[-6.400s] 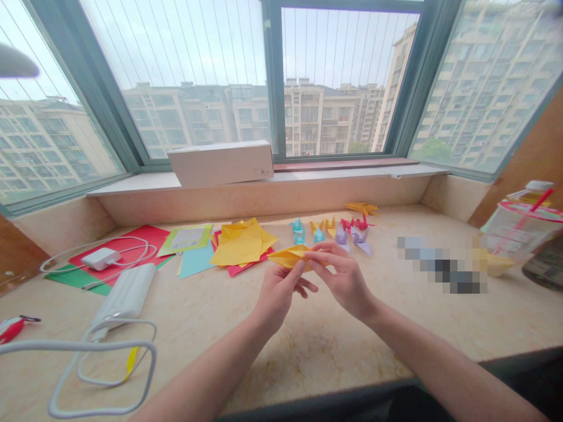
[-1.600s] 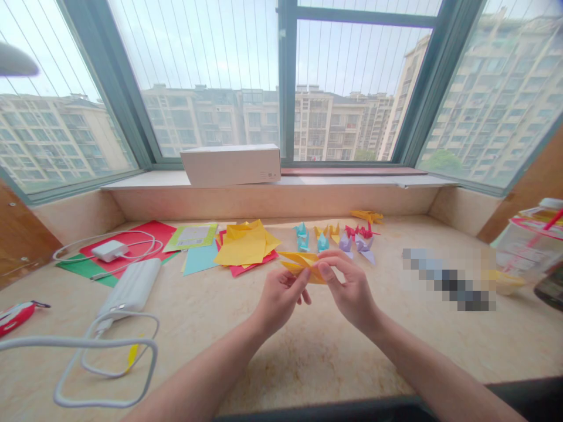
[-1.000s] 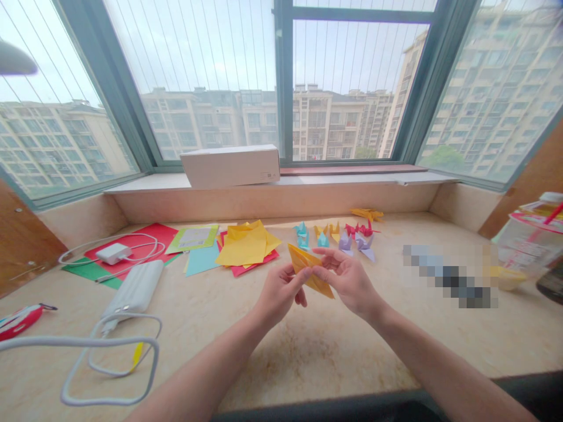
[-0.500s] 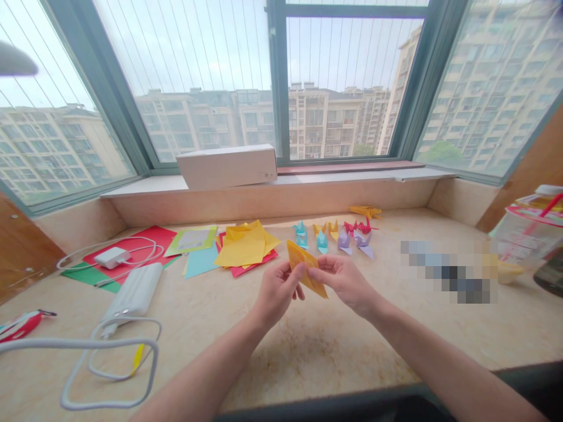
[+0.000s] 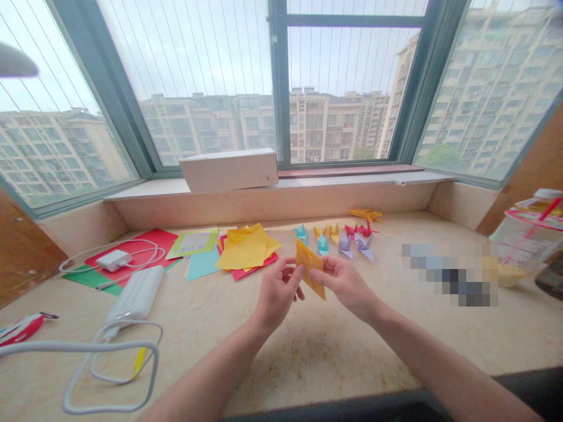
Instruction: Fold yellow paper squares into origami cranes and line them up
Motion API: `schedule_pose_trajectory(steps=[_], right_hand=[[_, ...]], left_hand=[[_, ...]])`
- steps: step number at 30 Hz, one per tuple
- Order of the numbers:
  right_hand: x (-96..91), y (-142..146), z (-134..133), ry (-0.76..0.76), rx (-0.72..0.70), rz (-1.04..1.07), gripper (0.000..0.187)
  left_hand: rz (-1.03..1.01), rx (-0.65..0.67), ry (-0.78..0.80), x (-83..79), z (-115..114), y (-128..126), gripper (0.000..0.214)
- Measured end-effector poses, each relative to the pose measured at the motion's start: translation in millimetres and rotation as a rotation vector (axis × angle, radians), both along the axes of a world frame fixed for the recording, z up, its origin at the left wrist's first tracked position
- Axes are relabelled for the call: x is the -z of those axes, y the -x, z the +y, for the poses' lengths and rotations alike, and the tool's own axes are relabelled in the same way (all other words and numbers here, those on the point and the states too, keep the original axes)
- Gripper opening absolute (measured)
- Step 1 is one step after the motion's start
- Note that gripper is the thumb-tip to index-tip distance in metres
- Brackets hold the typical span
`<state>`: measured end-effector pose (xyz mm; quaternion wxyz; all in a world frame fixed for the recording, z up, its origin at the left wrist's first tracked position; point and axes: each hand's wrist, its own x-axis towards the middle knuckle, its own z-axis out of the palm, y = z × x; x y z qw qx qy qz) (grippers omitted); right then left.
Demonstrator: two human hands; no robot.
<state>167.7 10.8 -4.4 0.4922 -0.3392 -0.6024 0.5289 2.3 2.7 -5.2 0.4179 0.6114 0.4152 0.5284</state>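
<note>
A folded yellow-orange paper (image 5: 309, 268) is held upright over the marble desk (image 5: 308, 346) between both hands. My left hand (image 5: 277, 290) pinches its left edge with thumb and fingertips. My right hand (image 5: 343, 281) pinches its right side, fingers curled behind it. Behind the hands stands a row of small finished paper cranes (image 5: 338, 237) in blue, yellow, purple and red. A loose pile of yellow sheets (image 5: 246, 249) lies on red paper to the left.
A white power bank (image 5: 134, 296) with looped white cables (image 5: 109, 363), a charger (image 5: 113, 259) on red and green sheets, and a white box (image 5: 229, 170) on the sill sit left. A plastic cup with a red straw (image 5: 525, 234) stands at right. A blurred patch lies right of centre.
The folded paper has been turned from lying flat and horizontal to standing nearly upright between my fingers. Both hands stayed in about the same spot over the desk.
</note>
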Motion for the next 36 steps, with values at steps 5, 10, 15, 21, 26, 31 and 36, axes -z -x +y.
schedule_pose_trajectory(steps=[5, 10, 15, 21, 26, 31, 36], right_hand=[[-3.2, -1, -1, 0.034, 0.012, 0.031, 0.028], [-6.7, -4, 0, 0.017, 0.008, 0.013, 0.022], [-8.9, -11, 1, -0.034, 0.035, -0.084, 0.015], [-11.0, -15, 3, -0.037, -0.014, -0.137, 0.014], [-13.5, -17, 2, -0.064, -0.040, -0.149, 0.016], [-17.4, -21, 3, -0.129, -0.037, -0.190, 0.012], [-16.5, -22, 3, -0.148, -0.019, -0.225, 0.014]], left_hand=[[-0.024, -0.022, -0.041, 6.6, -1, -1, 0.039], [0.238, -0.053, -0.277, 7.5, -1, 6, 0.019], [0.328, -0.070, -0.347, 3.3, 5, 13, 0.015], [0.318, -0.006, -0.310, -0.7, 7, 14, 0.012], [0.226, 0.081, -0.211, -4.3, 4, 13, 0.012], [0.208, 0.110, -0.188, -5.9, 4, 12, 0.013], [0.216, 0.087, -0.181, -3.3, 6, 11, 0.011]])
